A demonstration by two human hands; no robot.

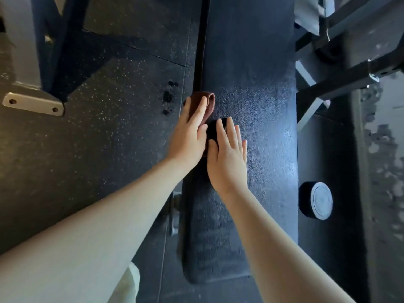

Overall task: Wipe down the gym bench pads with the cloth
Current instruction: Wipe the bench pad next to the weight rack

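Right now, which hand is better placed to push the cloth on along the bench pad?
Left. The left hand lies flat on the brown cloth at the bench pad's left edge, fingers pointing up the pad. The right hand rests flat beside it.

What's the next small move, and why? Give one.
Probably slide the left hand, pressed flat on the folded reddish-brown cloth, rightward across the black textured bench pad. The cloth sits at the pad's left edge, with most of the pad's width beyond it; the right hand, flat alongside, should move aside.
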